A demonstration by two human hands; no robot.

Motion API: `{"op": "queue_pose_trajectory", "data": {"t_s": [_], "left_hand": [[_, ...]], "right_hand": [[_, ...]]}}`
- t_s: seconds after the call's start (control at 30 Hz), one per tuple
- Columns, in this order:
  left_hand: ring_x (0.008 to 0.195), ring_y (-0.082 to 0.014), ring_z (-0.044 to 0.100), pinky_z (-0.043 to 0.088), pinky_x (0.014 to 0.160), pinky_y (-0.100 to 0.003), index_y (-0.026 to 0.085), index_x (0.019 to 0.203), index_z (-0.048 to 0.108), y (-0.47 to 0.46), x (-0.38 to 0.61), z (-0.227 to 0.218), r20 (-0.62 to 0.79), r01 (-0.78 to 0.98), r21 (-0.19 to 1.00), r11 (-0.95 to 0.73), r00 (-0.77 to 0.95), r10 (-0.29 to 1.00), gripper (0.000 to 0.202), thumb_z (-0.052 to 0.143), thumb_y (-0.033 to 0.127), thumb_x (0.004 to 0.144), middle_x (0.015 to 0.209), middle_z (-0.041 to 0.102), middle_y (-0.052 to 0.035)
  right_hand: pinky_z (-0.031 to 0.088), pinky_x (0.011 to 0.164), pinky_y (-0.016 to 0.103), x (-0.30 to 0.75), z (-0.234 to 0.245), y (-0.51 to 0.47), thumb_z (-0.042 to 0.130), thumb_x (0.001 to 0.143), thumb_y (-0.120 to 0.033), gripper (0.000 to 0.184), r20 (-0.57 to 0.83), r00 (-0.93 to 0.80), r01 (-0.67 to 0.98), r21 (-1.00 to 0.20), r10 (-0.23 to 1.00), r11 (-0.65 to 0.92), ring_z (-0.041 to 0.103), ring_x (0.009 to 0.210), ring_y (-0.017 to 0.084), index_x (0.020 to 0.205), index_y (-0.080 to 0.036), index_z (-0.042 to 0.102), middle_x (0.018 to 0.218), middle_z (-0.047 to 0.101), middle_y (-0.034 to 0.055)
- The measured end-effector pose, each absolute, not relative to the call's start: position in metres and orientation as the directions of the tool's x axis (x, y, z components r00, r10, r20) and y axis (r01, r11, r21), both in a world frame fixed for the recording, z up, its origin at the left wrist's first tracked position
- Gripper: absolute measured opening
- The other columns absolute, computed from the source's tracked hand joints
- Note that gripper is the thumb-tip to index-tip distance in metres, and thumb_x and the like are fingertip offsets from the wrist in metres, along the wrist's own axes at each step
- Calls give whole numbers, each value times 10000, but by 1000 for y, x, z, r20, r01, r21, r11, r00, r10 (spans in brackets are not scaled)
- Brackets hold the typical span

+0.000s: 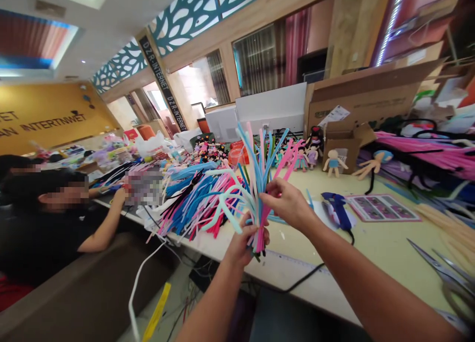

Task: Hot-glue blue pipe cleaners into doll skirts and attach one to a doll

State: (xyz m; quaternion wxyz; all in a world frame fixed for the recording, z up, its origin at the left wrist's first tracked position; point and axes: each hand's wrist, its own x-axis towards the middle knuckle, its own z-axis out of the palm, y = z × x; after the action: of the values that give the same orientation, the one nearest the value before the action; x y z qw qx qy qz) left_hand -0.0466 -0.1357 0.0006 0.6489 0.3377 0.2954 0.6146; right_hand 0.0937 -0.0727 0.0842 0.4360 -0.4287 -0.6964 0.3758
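A bundle of fuzzy pipe cleaners (256,183) in light blue, pink, white and green stands upright over the table's front edge. My left hand (243,243) is wrapped round its lower end. Higher up, the fingers of my right hand (284,201) pinch at the bundle's right side; which stems they grip is hard to make out. Several pale stems bend out to the left. Just right of my right hand lies a blue glue gun (338,211) with a black cord. Behind my left hand spreads a big heap of blue, pink and white pipe cleaners (196,196).
Scissors (438,265) lie at the right, near a printed picture sheet (384,207). Small dolls (335,162) stand before a cardboard box (363,102). A ruler (293,263) runs along the table's front edge. Co-workers (55,223) sit at the left.
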Motion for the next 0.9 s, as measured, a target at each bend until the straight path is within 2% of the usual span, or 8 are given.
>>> {"op": "queue_pose_trajectory", "data": {"t_s": [0.1, 0.27, 0.43, 0.63, 0.77, 0.9], "left_hand": [[576, -134, 594, 459, 533, -278, 197, 949, 548, -135, -45, 1, 29, -587, 810, 13, 61, 998, 347, 711, 252, 647, 805, 626, -16], [583, -135, 606, 460, 519, -265, 205, 940, 535, -135, -43, 1, 35, -546, 838, -12, 31, 999, 344, 710, 239, 645, 815, 641, -14], [603, -153, 623, 443, 485, -251, 212, 994, 552, -133, -46, -6, 30, -465, 885, -26, 2, 1000, 393, 734, 258, 649, 846, 654, -29], [733, -153, 640, 463, 593, -234, 208, 1023, 575, -135, -49, -12, 61, -328, 941, -82, -74, 995, 367, 731, 240, 692, 902, 655, -27], [709, -131, 621, 445, 588, -218, 209, 976, 592, -137, -48, -10, 109, -239, 962, -128, -94, 990, 309, 734, 259, 706, 901, 641, -10], [623, -107, 562, 426, 552, -220, 198, 997, 608, -137, -48, -9, 139, -153, 975, -163, -156, 978, 351, 760, 296, 696, 828, 633, -8]], "right_hand": [[406, 486, 257, 91, 84, -74, 604, 751, -367, 173, 319, -200, 220, -907, 926, 360, 498, 503, 123, 838, -234, 535, 606, 518, -68], [406, 519, 260, 89, 83, -74, 636, 735, -406, 252, 363, -179, 171, -904, 914, 393, 498, 547, 132, 863, -239, 497, 631, 537, -66], [417, 557, 261, 91, 84, -76, 626, 717, -366, 203, 364, -166, 195, -899, 917, 392, 537, 613, 141, 829, -226, 529, 698, 584, -37], [390, 525, 253, 95, 87, -79, 576, 714, -336, 145, 321, -146, 197, -917, 936, 346, 512, 564, 125, 800, -219, 569, 730, 612, -31], [408, 524, 250, 97, 86, -80, 595, 684, -340, 153, 307, -131, 98, -942, 943, 321, 541, 600, 145, 762, -208, 592, 701, 622, -12], [422, 501, 264, 101, 84, -79, 590, 650, -310, 121, 279, -157, 8, -959, 947, 284, 538, 577, 158, 706, -204, 603, 639, 609, 1]]}}
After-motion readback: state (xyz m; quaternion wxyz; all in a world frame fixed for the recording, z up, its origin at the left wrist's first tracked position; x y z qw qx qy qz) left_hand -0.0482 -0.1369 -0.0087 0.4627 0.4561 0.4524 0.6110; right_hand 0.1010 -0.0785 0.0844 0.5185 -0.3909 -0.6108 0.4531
